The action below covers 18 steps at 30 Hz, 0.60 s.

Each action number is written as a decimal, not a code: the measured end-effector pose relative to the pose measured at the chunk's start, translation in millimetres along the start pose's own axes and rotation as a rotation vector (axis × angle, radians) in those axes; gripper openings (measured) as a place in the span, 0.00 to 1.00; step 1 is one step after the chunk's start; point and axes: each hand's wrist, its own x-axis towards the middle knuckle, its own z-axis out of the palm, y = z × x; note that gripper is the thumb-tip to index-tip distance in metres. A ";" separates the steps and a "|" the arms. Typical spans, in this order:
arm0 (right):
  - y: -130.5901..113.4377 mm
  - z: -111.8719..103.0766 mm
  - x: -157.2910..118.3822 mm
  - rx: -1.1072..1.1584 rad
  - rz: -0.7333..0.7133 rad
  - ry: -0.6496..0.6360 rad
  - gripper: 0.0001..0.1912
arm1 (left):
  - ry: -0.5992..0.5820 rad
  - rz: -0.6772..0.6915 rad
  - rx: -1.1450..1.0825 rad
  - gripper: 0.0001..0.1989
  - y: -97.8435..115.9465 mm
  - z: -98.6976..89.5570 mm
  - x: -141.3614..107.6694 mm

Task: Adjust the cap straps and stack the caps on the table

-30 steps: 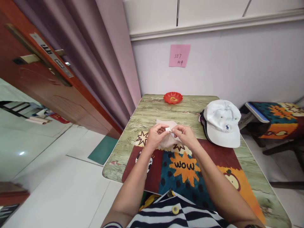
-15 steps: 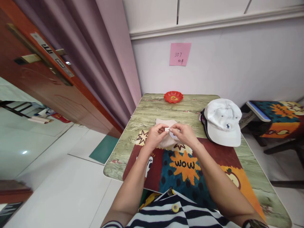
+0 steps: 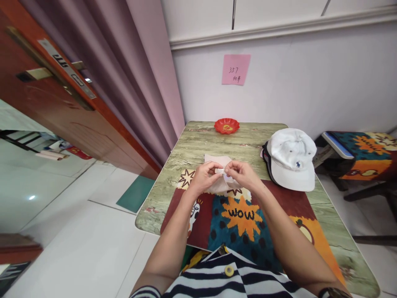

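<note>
My left hand [image 3: 206, 174] and my right hand [image 3: 242, 173] meet over the far middle of the table. Between their fingertips is a small white strip [image 3: 220, 171], pinched from both sides. Under the hands lies a pale beige-pink fabric item [image 3: 217, 159] with a dark edge at its left corner. Its kind cannot be made out, because the hands cover much of it. A whitish round patch shows on it below my right fingers. To the right, a white cap [image 3: 290, 152] with a small blue emblem rests on darker headwear.
A red scalloped dish [image 3: 226, 126] stands at the back of the wood-patterned table [image 3: 198, 138]. A colourful "WOW" mat [image 3: 242, 214] covers its front. An orange-brown door [image 3: 71, 120] and purple curtain [image 3: 136, 62] are at left, another table [image 3: 366, 153] at right.
My right fingertips have shifted slightly right and the white strip sits a little lower. The fabric below and the caps stay in place.
</note>
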 end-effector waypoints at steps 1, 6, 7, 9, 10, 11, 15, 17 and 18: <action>-0.6 0.6 -0.3 0.009 -0.003 -0.010 0.11 | -0.004 0.003 0.011 0.09 1.0 -0.4 -0.2; 1.5 -6.0 -7.1 0.038 0.038 -0.009 0.16 | 0.000 -0.040 -0.024 0.09 -4.8 -3.8 -0.3; 2.1 -8.3 -8.6 0.040 0.060 -0.017 0.17 | 0.007 -0.050 -0.037 0.09 -7.0 -4.8 -0.1; 2.9 -11.7 -10.6 0.049 0.091 -0.040 0.17 | 0.016 -0.064 -0.052 0.09 -10.1 -6.6 0.5; 3.1 -12.4 -10.8 0.057 0.094 -0.048 0.18 | 0.014 -0.065 -0.051 0.09 -10.6 -7.3 0.8; 3.2 -12.1 -10.5 0.065 0.090 -0.052 0.18 | 0.011 -0.061 -0.046 0.09 -10.2 -7.6 1.0; 2.3 -4.6 -5.9 0.069 0.039 -0.050 0.16 | -0.012 -0.016 0.016 0.09 -4.1 -6.6 1.4; 1.3 -0.1 -3.8 0.053 0.016 -0.048 0.16 | -0.019 0.000 0.049 0.08 -1.5 -5.5 1.1; 0.8 1.2 -3.3 0.047 0.011 -0.046 0.17 | -0.019 0.004 0.059 0.08 -0.8 -5.2 0.8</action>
